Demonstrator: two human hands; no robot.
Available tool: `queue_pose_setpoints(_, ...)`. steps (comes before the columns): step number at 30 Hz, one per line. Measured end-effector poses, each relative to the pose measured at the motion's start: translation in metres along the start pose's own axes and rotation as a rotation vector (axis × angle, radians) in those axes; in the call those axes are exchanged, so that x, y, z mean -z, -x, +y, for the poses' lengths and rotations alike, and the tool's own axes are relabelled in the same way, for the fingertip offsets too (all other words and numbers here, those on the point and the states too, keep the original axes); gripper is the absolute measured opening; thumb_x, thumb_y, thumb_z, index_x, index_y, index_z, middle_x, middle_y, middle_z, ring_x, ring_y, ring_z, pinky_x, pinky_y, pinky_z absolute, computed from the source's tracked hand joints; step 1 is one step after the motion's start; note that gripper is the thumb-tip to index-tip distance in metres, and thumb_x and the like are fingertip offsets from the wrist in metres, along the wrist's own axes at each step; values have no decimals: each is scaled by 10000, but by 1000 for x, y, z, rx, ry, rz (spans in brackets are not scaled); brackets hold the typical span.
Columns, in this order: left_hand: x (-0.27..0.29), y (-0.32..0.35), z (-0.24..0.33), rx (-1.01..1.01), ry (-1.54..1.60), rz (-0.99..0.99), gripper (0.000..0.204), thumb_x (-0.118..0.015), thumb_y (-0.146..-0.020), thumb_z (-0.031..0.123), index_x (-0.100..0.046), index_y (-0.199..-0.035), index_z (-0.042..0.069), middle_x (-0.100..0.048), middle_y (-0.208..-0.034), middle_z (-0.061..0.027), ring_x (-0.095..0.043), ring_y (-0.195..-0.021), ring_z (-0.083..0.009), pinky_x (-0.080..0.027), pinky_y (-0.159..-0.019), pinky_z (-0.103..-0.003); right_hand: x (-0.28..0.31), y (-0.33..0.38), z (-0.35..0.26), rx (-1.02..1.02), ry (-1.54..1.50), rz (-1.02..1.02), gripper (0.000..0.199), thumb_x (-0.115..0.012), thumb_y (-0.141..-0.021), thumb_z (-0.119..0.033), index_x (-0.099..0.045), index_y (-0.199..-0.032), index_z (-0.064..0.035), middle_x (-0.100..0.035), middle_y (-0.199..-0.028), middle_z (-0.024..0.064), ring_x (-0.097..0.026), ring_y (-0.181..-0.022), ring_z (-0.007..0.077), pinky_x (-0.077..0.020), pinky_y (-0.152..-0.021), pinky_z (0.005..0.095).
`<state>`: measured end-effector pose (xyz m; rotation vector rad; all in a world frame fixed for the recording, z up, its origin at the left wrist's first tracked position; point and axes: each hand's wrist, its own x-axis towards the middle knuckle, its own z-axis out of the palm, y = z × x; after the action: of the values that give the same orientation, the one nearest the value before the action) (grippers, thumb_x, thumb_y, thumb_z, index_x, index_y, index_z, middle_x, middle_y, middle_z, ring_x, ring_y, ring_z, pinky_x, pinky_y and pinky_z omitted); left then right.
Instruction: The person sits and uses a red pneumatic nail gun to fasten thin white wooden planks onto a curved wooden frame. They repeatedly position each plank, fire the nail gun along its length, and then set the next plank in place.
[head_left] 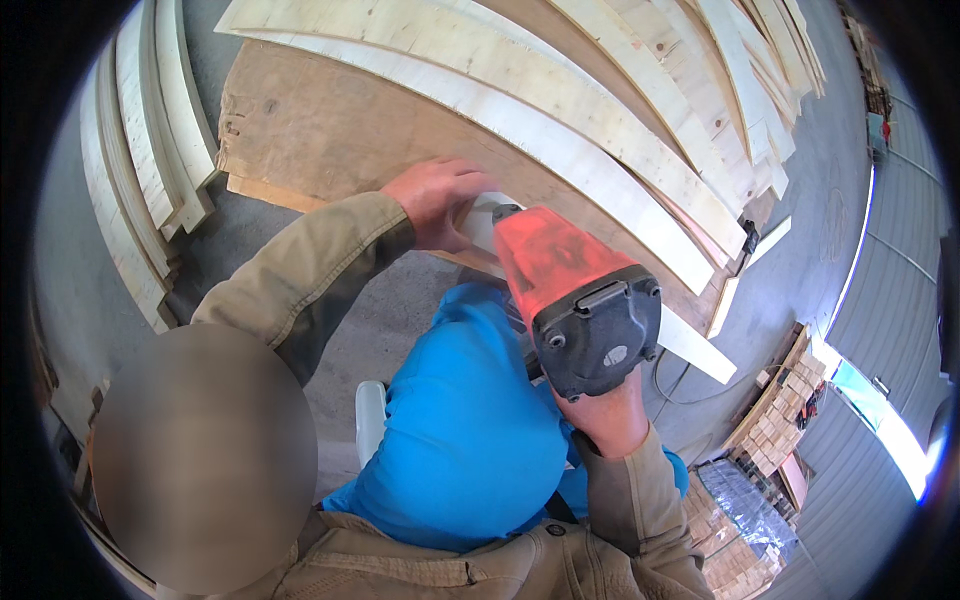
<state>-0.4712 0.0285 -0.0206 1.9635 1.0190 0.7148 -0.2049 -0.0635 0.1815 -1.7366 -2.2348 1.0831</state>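
Clear wrap [748,497]: covered tan wood blocks [736,562].
Right hand [612,415]: gripped red-and-black nailer [575,290].
Left hand [440,200]: clasped pale wood strip [480,222] beside nailer.

Red-black power tool [575,290]; pale boards [560,105]; blue trousers [470,410].

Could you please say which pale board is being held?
The pale board partly hidden by the red tool; the left hand grips it, others lie untouched.

My left hand [440,205] could slide left over the bare stretch of brown board [320,115]. Beyond that, long planks [460,55] bar my way; rightward, the nail gun [560,262] blocks me.
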Motion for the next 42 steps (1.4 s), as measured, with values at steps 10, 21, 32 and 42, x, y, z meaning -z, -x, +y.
queue_pose_setpoints(10,3,1,1,83,7,-61,726,-947,-632,128,-673,-1303,88,-682,-1264,-156,-665,-1164,-385,-578,-982,-453,6,11,-1,-24,-124,-193,470,-772,-873,-71,-702,-1336,-101,-698,-1347,130,-654,-1258,329,-523,-1058,450)
queue_pose_setpoints(21,3,0,2,124,45,-66,714,-907,-623,137,-678,-1298,123,-688,-1205,-132,-653,-1149,-381,-560,-983,-463,4,20,8,-8,-125,-253,561,-747,-886,-96,-645,-1436,-136,-630,-1463,127,-582,-1362,342,-470,-1146,470)
queue_pose_setpoints(32,6,1,8,197,46,-104,713,-894,-682,120,-650,-1352,93,-670,-1229,-150,-668,-1143,-360,-575,-960,-439,42,51,17,-176,-388,-90,460,-813,-891,-155,-711,-1335,-99,-687,-1359,147,-636,-1261,376,-480,-1102,486)
queue_pose_setpoints(42,8,-7,20,219,-38,-169,708,-886,-696,87,-610,-1347,50,-632,-1286,-185,-643,-1193,-390,-565,-1012,-445,131,146,100,-288,5,179,673,-858,-815,-62,-567,-1421,-17,-662,-1354,177,-652,-1246,339,-513,-1073,444)
